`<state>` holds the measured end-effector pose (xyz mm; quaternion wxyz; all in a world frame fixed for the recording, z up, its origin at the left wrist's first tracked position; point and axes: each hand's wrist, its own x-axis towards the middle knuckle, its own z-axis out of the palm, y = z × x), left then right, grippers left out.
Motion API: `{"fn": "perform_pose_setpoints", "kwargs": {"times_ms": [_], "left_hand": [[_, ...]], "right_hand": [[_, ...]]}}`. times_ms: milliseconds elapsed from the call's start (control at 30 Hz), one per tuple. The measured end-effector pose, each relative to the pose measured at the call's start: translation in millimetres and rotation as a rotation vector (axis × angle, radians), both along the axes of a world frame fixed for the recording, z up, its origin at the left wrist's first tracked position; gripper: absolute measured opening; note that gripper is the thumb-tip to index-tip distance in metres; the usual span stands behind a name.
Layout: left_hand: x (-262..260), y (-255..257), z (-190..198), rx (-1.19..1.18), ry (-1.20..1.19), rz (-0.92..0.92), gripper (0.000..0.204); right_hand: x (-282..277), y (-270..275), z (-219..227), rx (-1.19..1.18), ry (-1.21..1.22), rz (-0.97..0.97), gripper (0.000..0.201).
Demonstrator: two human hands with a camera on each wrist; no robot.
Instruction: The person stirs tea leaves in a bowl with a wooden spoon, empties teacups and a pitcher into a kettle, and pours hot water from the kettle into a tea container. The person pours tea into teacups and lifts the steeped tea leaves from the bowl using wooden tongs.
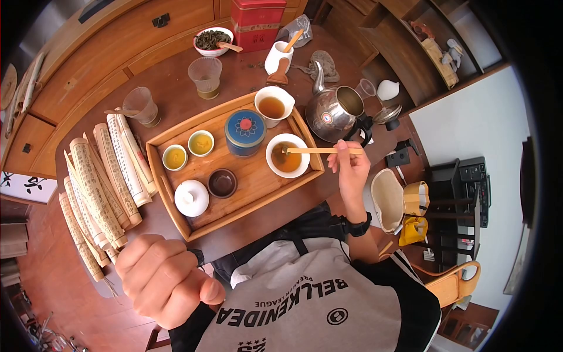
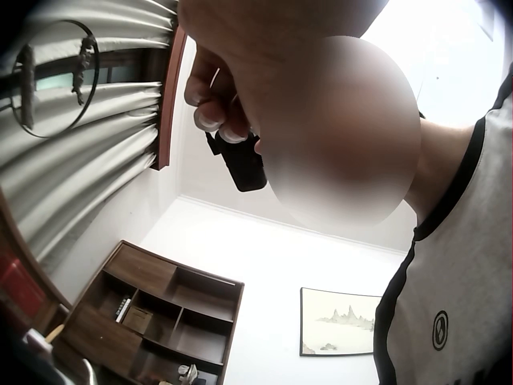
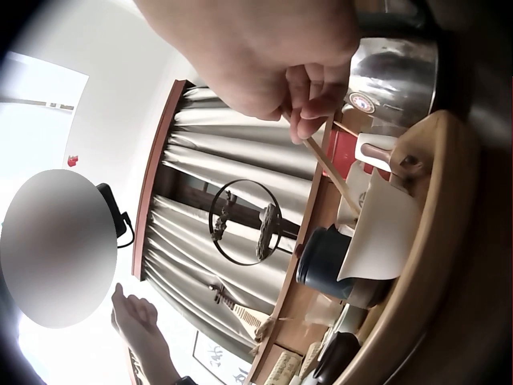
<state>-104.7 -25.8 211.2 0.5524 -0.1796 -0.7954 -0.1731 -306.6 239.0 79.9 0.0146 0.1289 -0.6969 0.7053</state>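
Observation:
In the head view my right hand pinches a slim wooden stick by its end. The stick's other end reaches into a white bowl of amber tea on the wooden tray. From the right wrist view, the fingertips of that hand hold the stick slanting down to the white bowl. My left hand is raised near the head camera, fingers curled and holding nothing visible. A black device shows beside the left hand's fingers in the left wrist view.
The tray also bears a blue canister, a white pitcher, two small tea cups, a dark cup and a white lid. A steel kettle stands behind the right hand; inscribed rolls lie at the left.

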Motion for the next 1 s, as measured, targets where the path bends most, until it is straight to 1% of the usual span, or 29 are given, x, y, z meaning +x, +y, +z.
{"fn": "perform_pose_setpoints", "kwargs": {"times_ms": [133,200,233,300,400,600,733,800,933,1000], "left_hand": [[1,0,0,-0.003,-0.013,0.001,0.053],[0,0,0,-0.002,-0.008,-0.001,0.052],[0,0,0,0.000,-0.004,-0.002,0.052],[0,0,0,-0.001,-0.006,0.000,0.052],[0,-1,0,-0.009,-0.005,0.001,0.052],[1,-2,0,-0.021,-0.008,-0.012,0.051],[0,-2,0,-0.024,-0.002,-0.012,0.050],[-1,-2,0,-0.026,-0.005,-0.011,0.050],[-1,-1,1,-0.026,-0.016,-0.013,0.049],[-1,-1,1,-0.028,-0.016,-0.016,0.049]], "right_hand": [[3,0,3,0.014,0.018,-0.012,0.016],[6,-1,3,0.119,0.057,-0.034,0.015],[6,-2,1,0.119,0.057,-0.034,0.015],[6,-3,-5,0.188,0.128,0.002,0.014],[10,-5,-7,0.221,0.072,0.025,0.015],[10,-5,-11,0.222,0.054,0.109,0.015],[9,-5,-13,0.210,0.029,0.122,0.015],[9,-5,-13,0.155,-0.012,0.134,0.016],[8,-5,-16,0.126,-0.056,0.126,0.018],[6,-4,-19,0.059,-0.075,0.136,0.019]]}}
